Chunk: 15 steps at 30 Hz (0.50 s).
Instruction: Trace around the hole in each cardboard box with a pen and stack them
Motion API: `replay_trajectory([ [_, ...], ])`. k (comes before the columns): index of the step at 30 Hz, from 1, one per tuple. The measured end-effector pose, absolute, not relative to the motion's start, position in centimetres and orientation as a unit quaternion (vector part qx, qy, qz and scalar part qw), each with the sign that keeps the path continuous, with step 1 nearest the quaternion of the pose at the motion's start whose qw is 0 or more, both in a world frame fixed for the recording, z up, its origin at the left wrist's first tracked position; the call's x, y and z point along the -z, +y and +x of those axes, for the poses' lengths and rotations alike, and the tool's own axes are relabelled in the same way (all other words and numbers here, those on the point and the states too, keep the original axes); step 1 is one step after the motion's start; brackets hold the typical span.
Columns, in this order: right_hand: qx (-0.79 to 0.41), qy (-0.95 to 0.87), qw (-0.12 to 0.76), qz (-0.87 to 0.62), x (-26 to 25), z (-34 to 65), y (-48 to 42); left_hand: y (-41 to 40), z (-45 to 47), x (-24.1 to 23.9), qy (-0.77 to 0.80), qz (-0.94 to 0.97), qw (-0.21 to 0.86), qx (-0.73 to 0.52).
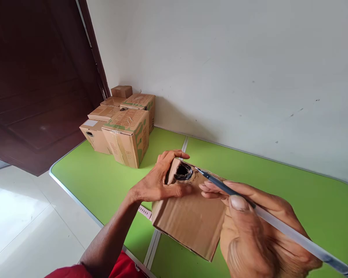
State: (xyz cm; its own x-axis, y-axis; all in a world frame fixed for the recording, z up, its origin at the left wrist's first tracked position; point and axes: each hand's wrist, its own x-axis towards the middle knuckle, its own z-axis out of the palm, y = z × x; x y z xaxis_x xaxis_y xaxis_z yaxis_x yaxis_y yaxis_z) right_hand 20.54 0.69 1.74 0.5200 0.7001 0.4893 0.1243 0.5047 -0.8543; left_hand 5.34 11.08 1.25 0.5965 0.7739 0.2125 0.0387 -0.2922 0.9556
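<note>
A brown cardboard box sits tilted toward me over the green table. Near its far top edge is a hole with a thick black inked border, and dark scribbled lines run beside it. My left hand grips the box's left end, thumb and fingers on either side of the hole. Between the thumb and fingers of my right hand is a pen with a dark grip and a clear barrel. Its tip touches or hovers just right of the hole; I cannot tell which.
Several cardboard boxes stand grouped at the table's far left corner. The green table has a pale seam and runs along a white wall. A pink strap lies by the box. A dark door stands left.
</note>
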Motion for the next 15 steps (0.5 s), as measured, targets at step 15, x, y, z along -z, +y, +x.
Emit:
replay_trajectory([
  [15,-0.081,-0.612,0.662,-0.425,-1.0,22.8,2.0,12.2,5.9,-0.3,0.241,0.780,0.486,-0.311],
])
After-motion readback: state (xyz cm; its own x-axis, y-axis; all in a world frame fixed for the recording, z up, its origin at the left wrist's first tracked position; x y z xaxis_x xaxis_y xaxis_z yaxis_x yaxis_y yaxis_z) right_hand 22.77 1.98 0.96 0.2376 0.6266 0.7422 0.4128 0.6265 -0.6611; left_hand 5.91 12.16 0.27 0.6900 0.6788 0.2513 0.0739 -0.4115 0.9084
